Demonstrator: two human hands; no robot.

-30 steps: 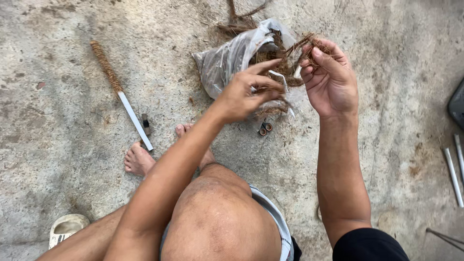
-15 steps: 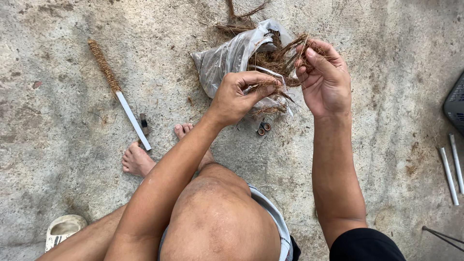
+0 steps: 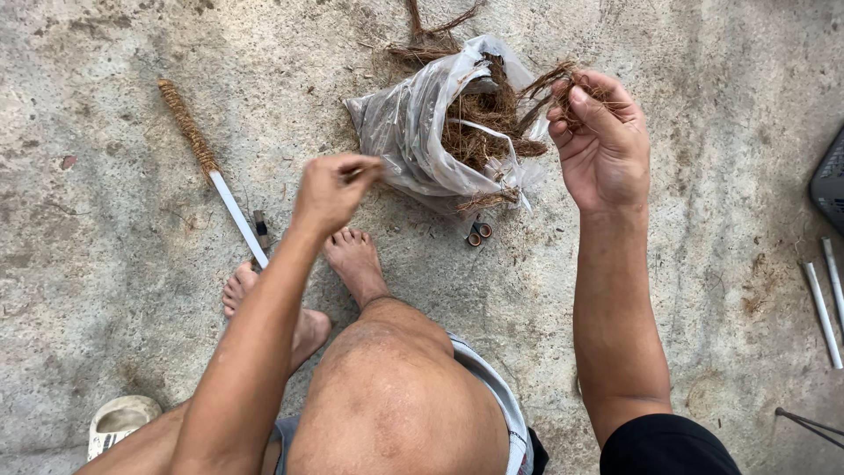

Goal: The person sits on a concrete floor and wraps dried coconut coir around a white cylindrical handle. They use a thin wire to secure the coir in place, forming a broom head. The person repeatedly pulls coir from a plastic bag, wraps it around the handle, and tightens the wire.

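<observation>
Hiding whatever the left hand [image 3: 330, 189] pinches.

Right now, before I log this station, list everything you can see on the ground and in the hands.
Plastic bag: one, clear, on the concrete at top centre, open and holding brown fibre.
Fibre tuft: one, brown, pinched in the right hand above the bag's mouth.
Loose fibre clump: one, brown, on the ground behind the bag.
Fibre-wrapped stick: one, white with its upper part wound in brown fibre, lying at left.
Small rings: two, dark, on the ground just below the bag.
White tubes: two, at the right edge.
Sandal: one, pale, bottom left.
Concrete floor: grey, stained.
Bare feet: two, centre.
Left hand: closed, pinching a thin strand.
Right hand: gripping the tuft.
</observation>
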